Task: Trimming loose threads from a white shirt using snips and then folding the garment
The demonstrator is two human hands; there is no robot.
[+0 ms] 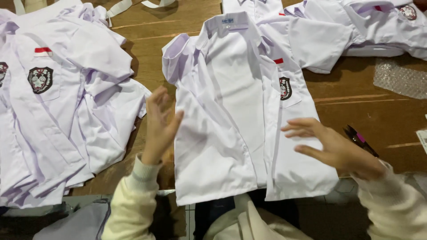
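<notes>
Here the white shirt (231,111) lies flat on the counter (356,106), front up. The left hand (159,122) and right hand (336,144) hover open at its sides, holding nothing; smoothing both edges evenly would probably keep it neat.

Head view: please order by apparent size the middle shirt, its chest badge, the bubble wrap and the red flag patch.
1. Middle shirt
2. Bubble wrap, partly cut off by the frame edge
3. Chest badge
4. Red flag patch

Brown wooden table (356,106) under even light, tiled floor (342,195) below.
</notes>
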